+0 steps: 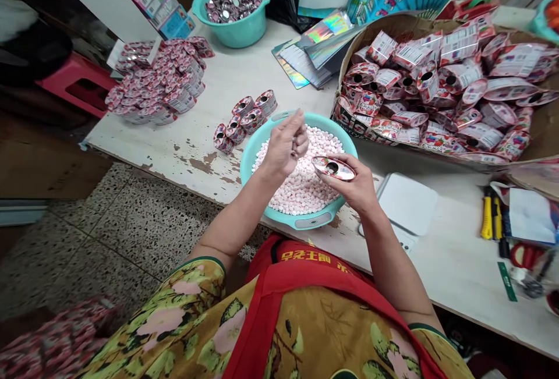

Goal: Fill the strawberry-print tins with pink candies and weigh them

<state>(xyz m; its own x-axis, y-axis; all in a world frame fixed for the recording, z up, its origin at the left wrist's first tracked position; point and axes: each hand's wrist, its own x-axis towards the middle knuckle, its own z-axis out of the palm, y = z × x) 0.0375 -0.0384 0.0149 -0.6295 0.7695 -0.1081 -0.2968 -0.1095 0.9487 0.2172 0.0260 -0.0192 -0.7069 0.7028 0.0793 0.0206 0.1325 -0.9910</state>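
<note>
My right hand [358, 187] holds a small oval candy box [321, 163] printed with a pink and red pattern, its dark round hole facing up. My left hand [286, 145] hovers over the bowl with its fingers curled closed; whatever they hold, if anything, is hidden. Below both hands stands a turquoise bowl [248, 163], filled with small pale pink and white candies [301, 195]. Several similar oval boxes [252, 119] stand on the table just beyond the bowl's left side.
A large carton [371, 137] of oval boxes stands at right. A white scale [408, 201] lies near my right forearm. Many more boxes [161, 85] cluster at the left. Another turquoise bowl [238, 32] holds round metallic lids [233, 3]. Yellow cutters [487, 216] lie far right.
</note>
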